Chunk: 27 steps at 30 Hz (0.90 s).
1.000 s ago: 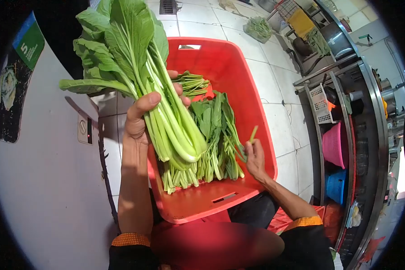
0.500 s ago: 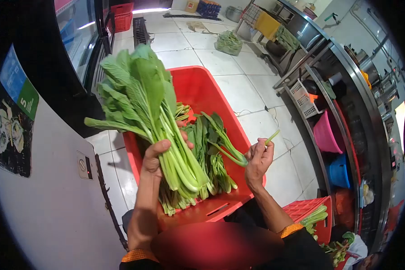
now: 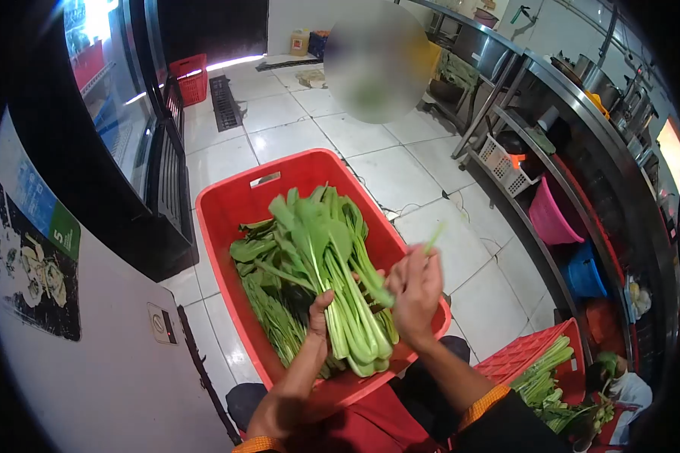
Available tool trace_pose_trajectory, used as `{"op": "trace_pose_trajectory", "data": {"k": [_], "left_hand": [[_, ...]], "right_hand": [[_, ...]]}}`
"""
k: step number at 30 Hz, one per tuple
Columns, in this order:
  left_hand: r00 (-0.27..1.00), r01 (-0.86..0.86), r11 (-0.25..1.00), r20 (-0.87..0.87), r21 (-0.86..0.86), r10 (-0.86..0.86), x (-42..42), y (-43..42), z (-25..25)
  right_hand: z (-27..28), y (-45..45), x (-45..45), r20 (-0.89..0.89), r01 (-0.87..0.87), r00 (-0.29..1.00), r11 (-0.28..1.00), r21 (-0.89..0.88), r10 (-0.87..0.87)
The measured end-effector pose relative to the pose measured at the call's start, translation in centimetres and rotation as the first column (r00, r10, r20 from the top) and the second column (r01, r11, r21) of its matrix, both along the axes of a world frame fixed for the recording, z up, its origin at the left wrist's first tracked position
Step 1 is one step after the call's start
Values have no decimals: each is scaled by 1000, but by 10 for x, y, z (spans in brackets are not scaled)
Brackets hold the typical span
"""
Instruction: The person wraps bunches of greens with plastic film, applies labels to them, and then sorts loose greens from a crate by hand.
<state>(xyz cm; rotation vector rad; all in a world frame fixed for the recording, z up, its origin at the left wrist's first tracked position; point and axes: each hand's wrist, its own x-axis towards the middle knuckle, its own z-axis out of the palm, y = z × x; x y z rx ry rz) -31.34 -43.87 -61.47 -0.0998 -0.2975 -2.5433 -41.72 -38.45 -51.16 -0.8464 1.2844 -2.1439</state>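
Observation:
My left hand (image 3: 319, 317) is wrapped round a thick bunch of leafy greens (image 3: 340, 302), leaves pointing away from me and pale stalk ends toward me. The bunch is over a red plastic crate (image 3: 217, 234). More leafy greens (image 3: 268, 309) lie inside that crate, partly hidden by the bunch. Just right of the bunch, my right hand (image 3: 417, 298) is closed and smeared by motion. A thin green stalk (image 3: 434, 237) sticks out above its fingers, and another green piece shows at its left side.
At lower right stands a red basket (image 3: 525, 355) with greens. Metal shelving (image 3: 536, 151) holding a pink tub (image 3: 553, 215) and a blue tub (image 3: 584, 272) runs along the right. A white appliance (image 3: 121, 362) and a glass-fronted fridge (image 3: 117, 113) flank the left.
My left hand has lowered the bunch toward me and to the right, over the crate. My right hand has moved slightly left, closer to the bunch. The view has shifted.

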Motion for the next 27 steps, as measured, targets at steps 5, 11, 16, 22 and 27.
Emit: {"op": "trace_pose_trajectory", "data": {"k": [5,11,16,22,27], "left_hand": [[990,41,999,-137,12,-39,-1,0,-7],[1000,-21,969,-15,-247,18,6,0,27],[928,-237,875,168,-423,332,28,-22,44],[957,-156,742,86,-652,277,14,-42,71],[949,61,818,286,-571,129,-40,-40,88]], "right_hand": [[-4,39,-10,448,-214,878,975,60,165],[-13,75,6,37,5,999,994,-113,-1],[-5,124,-22,-352,350,843,912,-213,-406],[-24,167,-77,-541,525,756,834,166,-368],[-46,190,-106,-357,576,811,736,356,-463]]}}
